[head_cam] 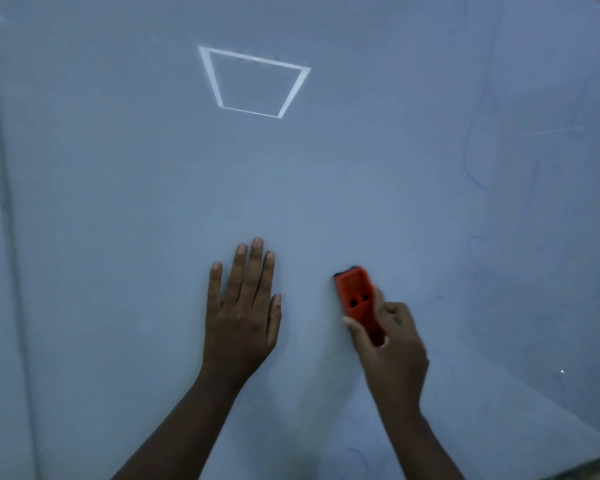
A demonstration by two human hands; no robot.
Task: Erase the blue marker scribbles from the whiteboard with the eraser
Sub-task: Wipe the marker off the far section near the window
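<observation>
Your whiteboard (pixel 125 209) carries faint blue scribbles (pixel 478 161) at right; left hand (pixel 241 313) flat on it, eraser (pixel 357 296) pressed beside.

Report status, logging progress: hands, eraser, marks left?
Left hand flat on whiteboard. Right hand grips eraser on board. Faint blue scribbles remain at right. Nothing blocking.

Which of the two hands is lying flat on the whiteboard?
The left hand, its fingers straight and spread on the whiteboard. The right hand instead curls around the orange eraser.
</observation>
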